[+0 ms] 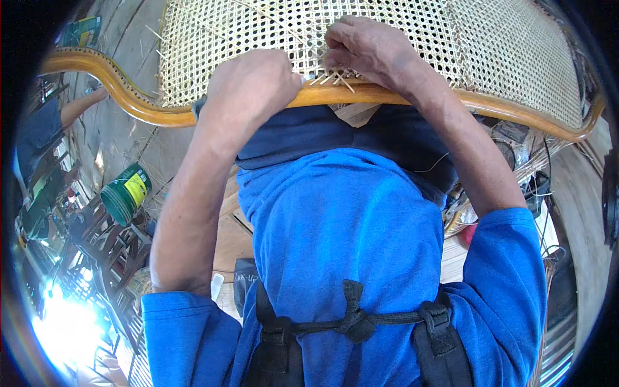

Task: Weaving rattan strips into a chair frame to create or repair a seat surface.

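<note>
A sheet of pale woven cane webbing [509, 64] stretches over a curved, varnished wooden frame [329, 97] lying across my lap. My left hand [251, 84] is closed in a fist over the near rail, its thumb toward the cane's edge; what it grips is hidden. To its right, my right hand [374, 51] rests on the webbing with bent fingers pinched together, and whatever lies between them cannot be made out. Between the two hands, several short loose cane ends [335, 79] stick out over the rail.
A green bucket with a yellow label [126, 193] lies on the floor at left, and another green container [82, 31] is at the far left. Another person's arm [84, 106] reaches in from the left edge. Cane strips [532, 161] lie at right.
</note>
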Demonstrator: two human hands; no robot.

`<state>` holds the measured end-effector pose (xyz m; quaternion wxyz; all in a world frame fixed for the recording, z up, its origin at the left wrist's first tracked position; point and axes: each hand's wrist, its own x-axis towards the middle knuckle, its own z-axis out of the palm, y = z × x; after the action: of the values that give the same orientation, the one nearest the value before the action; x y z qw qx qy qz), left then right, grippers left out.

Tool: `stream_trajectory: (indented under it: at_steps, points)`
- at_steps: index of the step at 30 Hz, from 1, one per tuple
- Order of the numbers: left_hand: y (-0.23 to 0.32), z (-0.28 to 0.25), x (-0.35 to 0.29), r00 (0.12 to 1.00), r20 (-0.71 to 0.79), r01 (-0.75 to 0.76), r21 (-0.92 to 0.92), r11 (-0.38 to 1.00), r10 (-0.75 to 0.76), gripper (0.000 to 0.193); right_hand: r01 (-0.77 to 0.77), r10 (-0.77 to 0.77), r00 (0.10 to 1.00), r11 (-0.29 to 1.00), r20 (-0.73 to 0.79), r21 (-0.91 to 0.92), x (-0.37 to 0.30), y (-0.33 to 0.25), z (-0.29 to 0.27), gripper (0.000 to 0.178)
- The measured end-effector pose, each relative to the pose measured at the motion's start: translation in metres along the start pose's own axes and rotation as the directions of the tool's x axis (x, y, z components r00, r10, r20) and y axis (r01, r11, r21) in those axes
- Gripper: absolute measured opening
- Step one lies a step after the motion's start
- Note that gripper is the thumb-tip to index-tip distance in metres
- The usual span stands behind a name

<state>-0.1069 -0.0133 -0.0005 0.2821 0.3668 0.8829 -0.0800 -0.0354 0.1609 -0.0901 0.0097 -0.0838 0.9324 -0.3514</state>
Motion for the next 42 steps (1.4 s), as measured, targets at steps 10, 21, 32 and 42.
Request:
stream_trajectory:
  at_steps: [10, 21, 32, 42]
  points:
    - [0.004, 0.003, 0.0, 0.964, -0.1, 0.217, -0.247, 0.944, -0.247, 0.046, 0.051, -0.054, 0.998, 0.995, 0.035, 0.082, -0.006, 0.01, -0.004, 0.018]
    - [0.014, 0.015, 0.023, 0.99, 0.141, 0.068, -0.302, 0.951, -0.026, 0.028, -0.046, 0.043, 0.998, 0.997, 0.048, 0.062, -0.003, 0.01, 0.001, 0.021]
    - [0.008, 0.029, -0.014, 0.976, 0.024, 0.177, -0.671, 0.72, -0.217, 0.03, -0.025, -0.022, 0.991, 0.938, 0.131, 0.346, 0.008, -0.008, 0.001, 0.023]
    - [-0.01, 0.014, -0.002, 0.981, -0.175, -0.092, -0.055, 0.994, 0.081, 0.034, -0.305, 0.266, 0.922, 0.947, 0.281, 0.103, 0.004, -0.019, -0.002, 0.025]
